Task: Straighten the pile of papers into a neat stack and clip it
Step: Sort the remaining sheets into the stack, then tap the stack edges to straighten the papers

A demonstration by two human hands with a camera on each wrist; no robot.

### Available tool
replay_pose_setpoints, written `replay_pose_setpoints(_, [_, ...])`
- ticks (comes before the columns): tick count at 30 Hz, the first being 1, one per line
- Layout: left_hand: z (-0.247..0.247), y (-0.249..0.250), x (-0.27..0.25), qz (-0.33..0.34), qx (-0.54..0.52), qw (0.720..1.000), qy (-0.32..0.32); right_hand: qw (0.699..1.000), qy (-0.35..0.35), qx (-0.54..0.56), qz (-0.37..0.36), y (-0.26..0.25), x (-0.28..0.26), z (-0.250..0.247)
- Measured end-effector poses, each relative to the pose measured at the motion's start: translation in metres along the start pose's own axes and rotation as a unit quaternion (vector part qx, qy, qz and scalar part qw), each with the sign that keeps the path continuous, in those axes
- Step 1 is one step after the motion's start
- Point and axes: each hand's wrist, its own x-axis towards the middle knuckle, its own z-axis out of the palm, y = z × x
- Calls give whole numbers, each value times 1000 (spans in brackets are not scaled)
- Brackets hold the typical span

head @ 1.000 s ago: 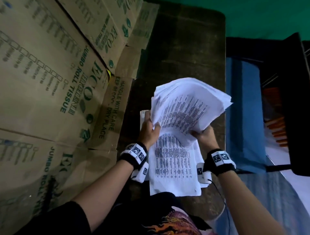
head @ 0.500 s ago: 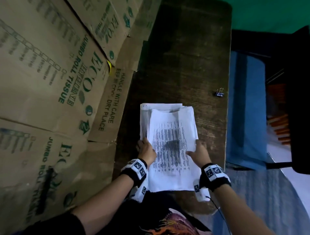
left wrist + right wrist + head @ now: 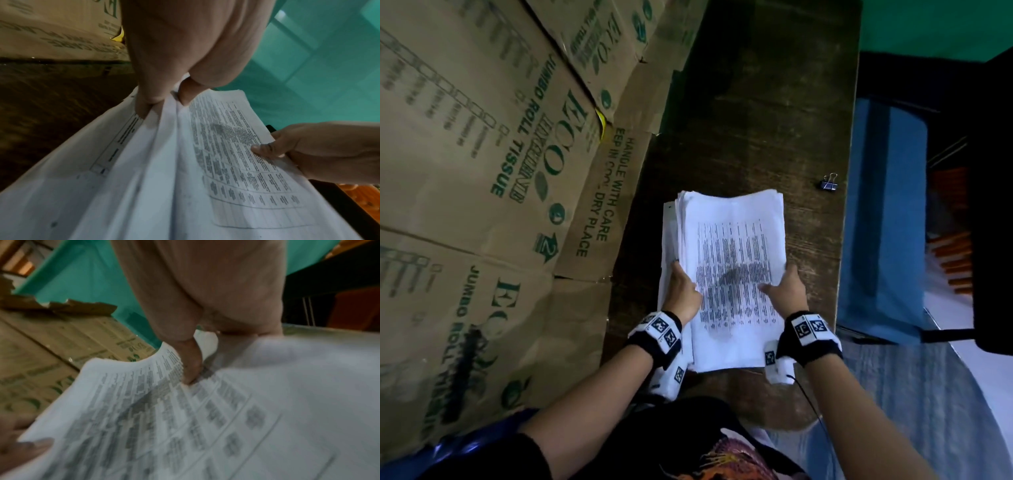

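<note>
Halfway at best: my left hand and right hand pinch the paper pile sides on the table, edges still ragged, binder clip untouched at 2 o'clock.

The pile of thin white printed paper sheets looks matt, slightly creased, with a smudged grey blotch in the print. It lies on a dark brown wooden table of coarse, dull grain. The small black binder clip has shiny wire metal handles. The brown corrugated cardboard boxes look matt and rough, printed in green ink. Black fabric wrist straps carry white printed marker tags.
</note>
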Motion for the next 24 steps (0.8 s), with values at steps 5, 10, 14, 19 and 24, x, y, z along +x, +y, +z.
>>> replay_pose_setpoints(5, [-4,9,14,-132,63,989,0,982,-74,-170,32,-3,22,5])
replay_pose_setpoints(10, [2,8,20,-150,-10,988,-11,996,-72,12,55,8,43,17])
replay_pose_setpoints(14, [-1,7,23,-125,-12,991,-36,994,-53,70,59,16,47,19])
replay_pose_setpoints(19, [1,7,28,-72,-1,997,-23,996,-53,70,17,21,47,24])
replay_pose_setpoints(24, [-20,8,34,-42,-15,999,-8,991,-40,129,-25,5,44,16])
